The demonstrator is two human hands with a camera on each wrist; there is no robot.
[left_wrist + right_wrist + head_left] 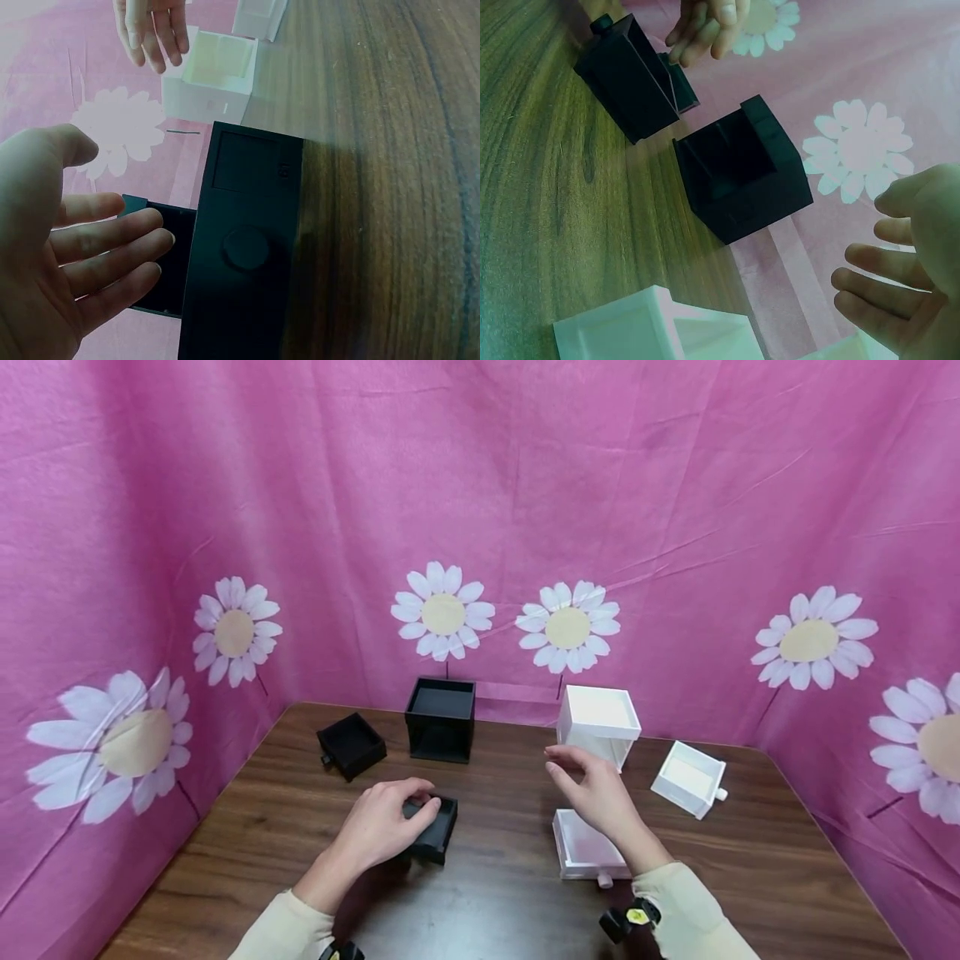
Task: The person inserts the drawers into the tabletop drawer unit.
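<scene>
My left hand (pixel 386 822) hovers over the near black drawer (pixel 448 831), overlapping its left part in the head view. In the left wrist view the fingers are relaxed and hold nothing, beside the drawer's front panel with its round knob (pixel 247 248). My right hand (pixel 596 789) hangs above the near white drawer (pixel 588 870), partly covering it, thumb apart from loosely bent fingers. Nothing lies between them in the right wrist view. Beyond the hands stand an open-fronted black box (pixel 440 718) and a white box (pixel 600 710), the latter partly hidden by my right hand.
At the back left, a second black drawer (pixel 367 764) sits turned at an angle. A second white drawer (pixel 678 791) with a small knob lies at the right. Pink daisy-printed cloth (pixel 510 510) hangs around the brown wooden table (pixel 510 906).
</scene>
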